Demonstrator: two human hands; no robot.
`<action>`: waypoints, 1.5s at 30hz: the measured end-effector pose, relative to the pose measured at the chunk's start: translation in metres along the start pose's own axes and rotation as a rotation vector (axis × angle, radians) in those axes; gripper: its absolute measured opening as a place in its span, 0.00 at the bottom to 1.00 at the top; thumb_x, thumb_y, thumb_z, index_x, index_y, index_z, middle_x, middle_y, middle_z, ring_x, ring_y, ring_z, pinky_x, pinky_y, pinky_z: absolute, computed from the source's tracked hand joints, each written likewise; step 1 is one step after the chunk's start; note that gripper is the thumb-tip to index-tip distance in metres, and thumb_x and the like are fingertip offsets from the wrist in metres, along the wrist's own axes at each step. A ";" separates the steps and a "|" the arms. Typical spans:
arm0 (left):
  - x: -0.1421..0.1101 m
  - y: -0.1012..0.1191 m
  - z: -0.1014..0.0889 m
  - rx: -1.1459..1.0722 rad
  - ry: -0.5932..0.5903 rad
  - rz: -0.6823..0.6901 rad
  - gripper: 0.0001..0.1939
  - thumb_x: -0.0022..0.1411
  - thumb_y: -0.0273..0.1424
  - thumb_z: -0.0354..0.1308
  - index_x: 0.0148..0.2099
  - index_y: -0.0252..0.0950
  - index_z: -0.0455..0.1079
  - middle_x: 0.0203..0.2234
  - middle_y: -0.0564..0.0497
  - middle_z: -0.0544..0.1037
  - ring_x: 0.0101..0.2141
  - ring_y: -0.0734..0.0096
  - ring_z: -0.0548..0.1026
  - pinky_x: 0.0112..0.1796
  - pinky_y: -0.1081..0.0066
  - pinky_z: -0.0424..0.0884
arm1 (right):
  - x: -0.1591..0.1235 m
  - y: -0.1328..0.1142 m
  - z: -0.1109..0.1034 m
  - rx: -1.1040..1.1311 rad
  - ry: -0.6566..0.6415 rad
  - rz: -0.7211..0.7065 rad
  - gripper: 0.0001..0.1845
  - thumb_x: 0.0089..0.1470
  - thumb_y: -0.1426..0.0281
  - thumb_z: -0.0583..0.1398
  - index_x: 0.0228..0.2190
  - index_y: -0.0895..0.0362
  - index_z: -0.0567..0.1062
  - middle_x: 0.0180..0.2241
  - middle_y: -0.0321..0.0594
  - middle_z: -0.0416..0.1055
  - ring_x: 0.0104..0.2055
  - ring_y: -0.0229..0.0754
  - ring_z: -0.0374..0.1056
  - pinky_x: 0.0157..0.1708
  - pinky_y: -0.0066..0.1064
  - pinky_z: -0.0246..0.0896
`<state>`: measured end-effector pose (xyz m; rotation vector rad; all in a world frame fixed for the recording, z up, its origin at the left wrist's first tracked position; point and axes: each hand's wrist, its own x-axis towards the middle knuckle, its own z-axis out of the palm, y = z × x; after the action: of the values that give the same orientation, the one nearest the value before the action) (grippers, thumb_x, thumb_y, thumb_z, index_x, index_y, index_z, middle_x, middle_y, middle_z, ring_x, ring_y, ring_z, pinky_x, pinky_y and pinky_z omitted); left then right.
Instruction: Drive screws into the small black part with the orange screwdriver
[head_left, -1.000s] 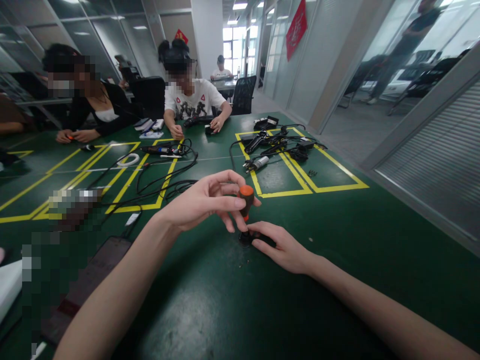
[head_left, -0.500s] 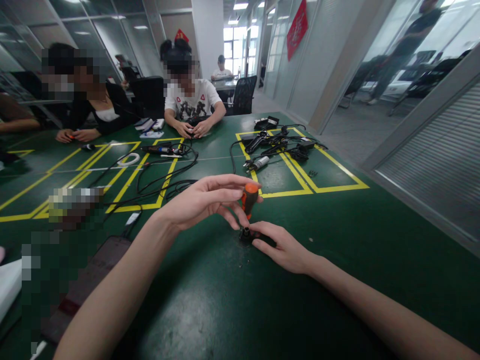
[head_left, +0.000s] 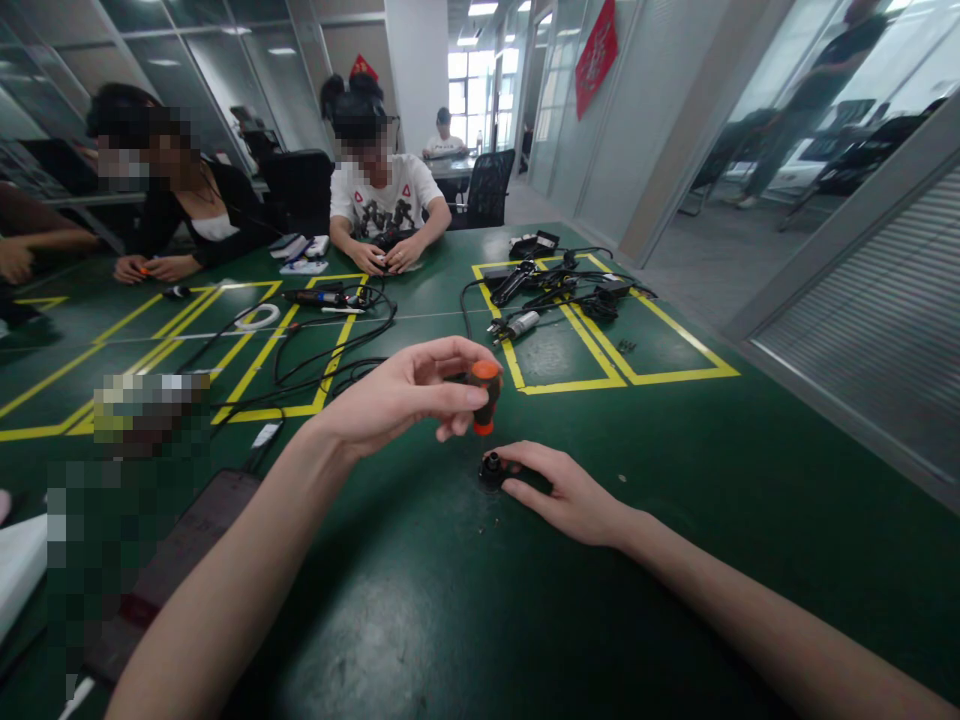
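My left hand [head_left: 427,390] pinches the handle of a short screwdriver [head_left: 486,396], dark with an orange cap and an orange collar. The screwdriver stands nearly upright over a small black round part [head_left: 491,470] lying on the green table [head_left: 420,570]. Whether its tip touches the part I cannot make out. My right hand [head_left: 566,492] rests on the table with thumb and forefinger closed on the part's right side. A small tube-like stub sticks up from the middle of that part. Tiny specks lie in front of it.
Yellow tape marks the table. Black cords and tools [head_left: 551,280] lie at the back right, with small screws [head_left: 625,347] nearby. A black-and-blue power tool [head_left: 326,299] and a white ring [head_left: 257,318] lie at left. Co-workers sit across the table.
My left hand has tilted the screwdriver and brought it back upright, slightly left, with its fingers drawn in. My right hand stays put. The co-worker opposite has brought both hands together.
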<state>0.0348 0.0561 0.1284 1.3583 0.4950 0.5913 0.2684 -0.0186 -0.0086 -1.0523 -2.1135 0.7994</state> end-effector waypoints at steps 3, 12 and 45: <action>0.000 0.000 0.000 -0.036 -0.022 -0.008 0.18 0.55 0.32 0.75 0.44 0.33 0.73 0.40 0.46 0.83 0.23 0.80 0.75 0.25 0.78 0.72 | 0.000 0.000 0.000 -0.012 0.001 -0.004 0.16 0.68 0.66 0.59 0.55 0.55 0.75 0.52 0.50 0.79 0.53 0.49 0.76 0.55 0.45 0.72; 0.001 -0.004 -0.003 -0.070 -0.060 -0.014 0.18 0.66 0.39 0.65 0.52 0.32 0.77 0.37 0.46 0.81 0.22 0.77 0.76 0.23 0.77 0.72 | 0.001 -0.001 0.000 -0.016 0.013 -0.007 0.15 0.68 0.66 0.58 0.54 0.55 0.75 0.51 0.49 0.80 0.52 0.49 0.76 0.54 0.44 0.72; 0.001 0.009 0.014 0.130 0.047 -0.057 0.17 0.69 0.43 0.59 0.44 0.32 0.73 0.34 0.48 0.80 0.21 0.78 0.71 0.20 0.78 0.60 | 0.000 0.003 0.000 -0.034 0.017 -0.031 0.15 0.69 0.66 0.58 0.54 0.55 0.75 0.50 0.49 0.80 0.50 0.48 0.77 0.53 0.43 0.73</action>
<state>0.0438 0.0469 0.1392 1.4509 0.6173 0.5526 0.2695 -0.0176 -0.0109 -1.0379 -2.1313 0.7394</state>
